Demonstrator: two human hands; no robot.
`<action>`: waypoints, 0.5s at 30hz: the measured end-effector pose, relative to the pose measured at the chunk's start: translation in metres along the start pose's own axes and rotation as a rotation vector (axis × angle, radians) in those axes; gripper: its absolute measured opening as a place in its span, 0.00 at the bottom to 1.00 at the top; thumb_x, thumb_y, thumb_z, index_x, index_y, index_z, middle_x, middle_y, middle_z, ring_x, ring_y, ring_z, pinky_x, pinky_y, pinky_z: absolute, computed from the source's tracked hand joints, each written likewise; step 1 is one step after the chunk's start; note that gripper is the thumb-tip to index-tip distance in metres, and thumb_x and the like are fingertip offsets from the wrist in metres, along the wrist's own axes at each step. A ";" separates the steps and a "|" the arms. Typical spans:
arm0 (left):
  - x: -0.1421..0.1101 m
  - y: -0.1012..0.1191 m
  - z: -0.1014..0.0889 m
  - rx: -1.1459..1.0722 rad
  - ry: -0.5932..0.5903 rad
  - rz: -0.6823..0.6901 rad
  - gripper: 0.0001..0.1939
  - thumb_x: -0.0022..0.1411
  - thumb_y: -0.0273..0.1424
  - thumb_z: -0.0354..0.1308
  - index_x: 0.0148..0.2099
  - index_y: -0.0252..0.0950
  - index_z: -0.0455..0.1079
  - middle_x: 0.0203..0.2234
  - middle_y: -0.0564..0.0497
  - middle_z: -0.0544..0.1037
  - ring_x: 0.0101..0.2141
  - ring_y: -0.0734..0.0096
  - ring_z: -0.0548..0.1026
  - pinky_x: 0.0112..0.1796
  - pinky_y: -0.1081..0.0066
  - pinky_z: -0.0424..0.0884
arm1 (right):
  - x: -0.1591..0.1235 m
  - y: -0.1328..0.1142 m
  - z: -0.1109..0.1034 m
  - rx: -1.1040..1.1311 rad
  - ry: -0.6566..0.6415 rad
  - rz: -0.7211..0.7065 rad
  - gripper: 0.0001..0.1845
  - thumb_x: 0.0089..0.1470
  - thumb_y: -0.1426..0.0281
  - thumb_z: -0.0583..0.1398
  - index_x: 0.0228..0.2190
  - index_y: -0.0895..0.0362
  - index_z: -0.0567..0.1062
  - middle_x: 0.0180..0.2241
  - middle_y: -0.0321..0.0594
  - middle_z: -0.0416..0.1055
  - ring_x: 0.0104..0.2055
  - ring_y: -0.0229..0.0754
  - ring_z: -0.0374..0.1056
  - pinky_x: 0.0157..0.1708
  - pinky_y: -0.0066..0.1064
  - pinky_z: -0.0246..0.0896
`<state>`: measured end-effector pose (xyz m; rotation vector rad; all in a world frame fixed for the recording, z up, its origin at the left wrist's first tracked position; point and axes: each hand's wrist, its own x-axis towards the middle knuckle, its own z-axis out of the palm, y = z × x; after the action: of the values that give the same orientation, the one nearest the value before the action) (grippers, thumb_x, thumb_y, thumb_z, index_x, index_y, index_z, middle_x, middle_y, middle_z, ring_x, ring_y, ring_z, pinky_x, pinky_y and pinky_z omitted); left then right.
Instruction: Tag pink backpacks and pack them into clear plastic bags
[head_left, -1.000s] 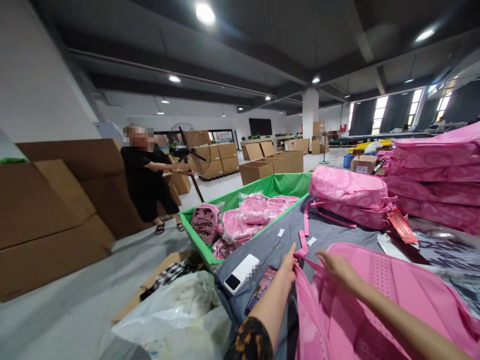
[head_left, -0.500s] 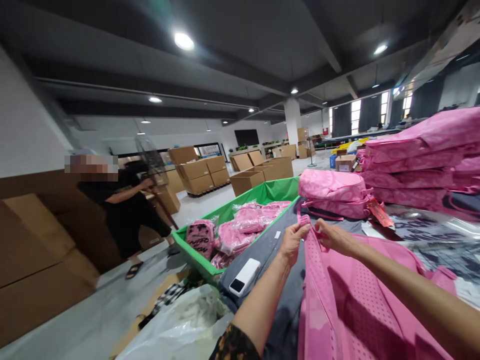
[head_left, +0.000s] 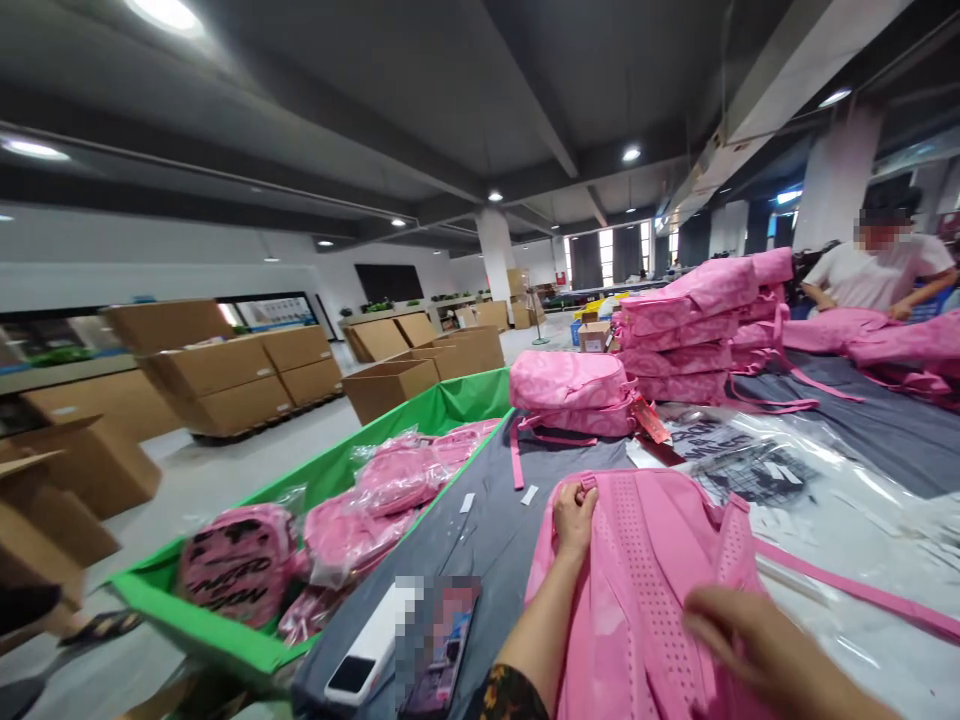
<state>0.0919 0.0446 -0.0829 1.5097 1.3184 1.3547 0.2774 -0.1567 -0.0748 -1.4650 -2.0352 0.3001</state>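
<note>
A pink backpack (head_left: 637, 590) lies on the grey-covered table with its perforated back panel and shoulder straps facing up. At the top left of the backpack, my left hand (head_left: 576, 515) is closed on the end of a pink strap. My right hand (head_left: 765, 640) is over the lower right side of the backpack; motion smears its fingers, and I cannot tell whether it touches the fabric. Off to the right, a long pink strap (head_left: 855, 590) stretches across clear plastic bags (head_left: 847, 520).
Pink backpacks (head_left: 682, 330) are stacked behind, with two more (head_left: 570, 390) nearer. A green-sided bin (head_left: 202, 640) at left holds bagged pink packs. A white device (head_left: 367, 650) and a phone (head_left: 450, 650) lie at the table edge. A co-worker (head_left: 877, 260) stands at right.
The view has swung right. My right hand has left the strap end by my left hand and moved down and right across the backpack. My left hand still grips up there.
</note>
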 end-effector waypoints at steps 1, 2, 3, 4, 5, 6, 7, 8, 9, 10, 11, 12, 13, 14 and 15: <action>-0.001 0.000 -0.001 0.040 0.010 0.012 0.06 0.53 0.26 0.63 0.27 0.37 0.68 0.25 0.55 0.66 0.34 0.65 0.69 0.42 0.68 0.65 | 0.013 0.017 -0.027 -0.048 0.067 0.141 0.19 0.62 0.51 0.49 0.29 0.47 0.71 0.23 0.39 0.73 0.26 0.48 0.72 0.27 0.36 0.64; -0.001 0.002 -0.002 0.067 0.024 0.023 0.05 0.52 0.25 0.63 0.33 0.37 0.71 0.29 0.52 0.70 0.37 0.63 0.70 0.45 0.66 0.65 | 0.027 0.034 -0.050 -0.127 0.134 0.296 0.20 0.61 0.50 0.49 0.31 0.48 0.71 0.24 0.40 0.73 0.29 0.52 0.73 0.28 0.37 0.64; 0.000 0.006 -0.003 0.096 0.037 0.049 0.11 0.51 0.25 0.64 0.40 0.37 0.73 0.36 0.50 0.72 0.42 0.60 0.71 0.50 0.63 0.64 | 0.042 0.052 -0.069 -0.201 0.184 0.450 0.20 0.60 0.49 0.49 0.32 0.49 0.70 0.24 0.42 0.73 0.31 0.54 0.74 0.29 0.38 0.63; 0.001 0.011 -0.003 0.137 0.040 0.099 0.17 0.52 0.25 0.64 0.46 0.38 0.73 0.42 0.47 0.72 0.48 0.57 0.69 0.54 0.60 0.62 | 0.057 0.068 -0.082 -0.224 0.158 0.583 0.21 0.60 0.49 0.48 0.29 0.51 0.69 0.23 0.44 0.72 0.31 0.55 0.74 0.29 0.38 0.63; 0.001 0.018 0.000 0.189 0.015 0.175 0.21 0.53 0.25 0.64 0.51 0.39 0.72 0.48 0.44 0.71 0.52 0.54 0.67 0.57 0.57 0.59 | 0.070 0.081 -0.088 -0.229 0.132 0.651 0.23 0.61 0.49 0.48 0.25 0.51 0.67 0.19 0.44 0.70 0.27 0.55 0.73 0.27 0.38 0.62; 0.001 0.025 0.006 0.246 -0.061 0.275 0.22 0.56 0.26 0.63 0.54 0.38 0.71 0.51 0.42 0.70 0.55 0.52 0.65 0.59 0.54 0.57 | 0.082 0.090 -0.090 -0.226 0.104 0.694 0.24 0.60 0.50 0.48 0.22 0.51 0.65 0.17 0.44 0.68 0.25 0.54 0.72 0.26 0.37 0.62; 0.000 0.031 0.014 0.300 -0.181 0.387 0.21 0.58 0.27 0.61 0.55 0.38 0.71 0.53 0.41 0.70 0.56 0.50 0.64 0.59 0.52 0.56 | 0.092 0.095 -0.089 -0.219 0.085 0.706 0.24 0.60 0.50 0.49 0.19 0.51 0.63 0.15 0.44 0.67 0.23 0.53 0.71 0.25 0.37 0.62; -0.001 0.037 0.026 0.342 -0.323 0.492 0.19 0.60 0.28 0.61 0.54 0.37 0.72 0.52 0.40 0.71 0.55 0.50 0.64 0.59 0.51 0.57 | 0.099 0.097 -0.085 -0.220 0.092 0.698 0.24 0.59 0.52 0.49 0.18 0.50 0.62 0.15 0.44 0.67 0.22 0.52 0.71 0.25 0.37 0.62; -0.002 0.041 0.039 0.363 -0.462 0.576 0.18 0.60 0.29 0.62 0.53 0.38 0.73 0.51 0.40 0.73 0.54 0.50 0.66 0.58 0.52 0.59 | 0.104 0.095 -0.081 -0.228 0.120 0.681 0.22 0.58 0.53 0.49 0.18 0.50 0.61 0.17 0.45 0.68 0.24 0.53 0.72 0.26 0.37 0.63; -0.003 0.043 0.053 0.355 -0.584 0.634 0.18 0.58 0.29 0.64 0.52 0.39 0.74 0.50 0.42 0.75 0.53 0.52 0.67 0.57 0.54 0.61 | 0.106 0.090 -0.078 -0.238 0.163 0.655 0.19 0.58 0.54 0.49 0.20 0.50 0.61 0.20 0.46 0.71 0.26 0.53 0.73 0.28 0.38 0.64; -0.003 0.043 0.068 0.332 -0.690 0.674 0.19 0.56 0.28 0.66 0.51 0.40 0.75 0.48 0.43 0.76 0.52 0.54 0.68 0.56 0.57 0.64 | 0.105 0.083 -0.075 -0.247 0.209 0.622 0.16 0.58 0.55 0.48 0.23 0.50 0.61 0.24 0.46 0.74 0.30 0.52 0.74 0.32 0.38 0.65; -0.004 0.041 0.082 0.297 -0.772 0.697 0.19 0.54 0.28 0.67 0.50 0.41 0.76 0.46 0.45 0.77 0.51 0.56 0.70 0.54 0.60 0.66 | 0.103 0.075 -0.072 -0.242 0.249 0.569 0.15 0.58 0.55 0.48 0.27 0.50 0.61 0.28 0.46 0.75 0.33 0.51 0.75 0.34 0.38 0.66; -0.005 0.037 0.095 0.243 -0.831 0.703 0.18 0.53 0.27 0.68 0.48 0.41 0.77 0.44 0.47 0.78 0.49 0.58 0.71 0.52 0.62 0.67 | 0.098 0.067 -0.070 -0.219 0.278 0.497 0.15 0.57 0.53 0.48 0.29 0.50 0.61 0.30 0.44 0.76 0.34 0.49 0.75 0.36 0.37 0.66; -0.008 0.031 0.106 0.176 -0.878 0.700 0.16 0.52 0.26 0.67 0.45 0.40 0.77 0.42 0.47 0.78 0.48 0.58 0.71 0.51 0.63 0.68 | 0.092 0.059 -0.067 -0.183 0.299 0.417 0.16 0.57 0.51 0.49 0.31 0.50 0.60 0.30 0.41 0.75 0.33 0.48 0.75 0.35 0.35 0.66; -0.010 0.025 0.115 0.106 -0.904 0.685 0.13 0.52 0.25 0.66 0.42 0.39 0.78 0.40 0.47 0.78 0.46 0.59 0.72 0.50 0.64 0.68 | 0.086 0.053 -0.062 -0.141 0.314 0.342 0.16 0.55 0.50 0.51 0.31 0.49 0.60 0.28 0.39 0.75 0.30 0.46 0.74 0.33 0.34 0.67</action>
<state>0.2102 0.0429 -0.0856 2.3661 0.3030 0.7377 0.3379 -0.0691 -0.0231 -1.8219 -1.5823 0.0562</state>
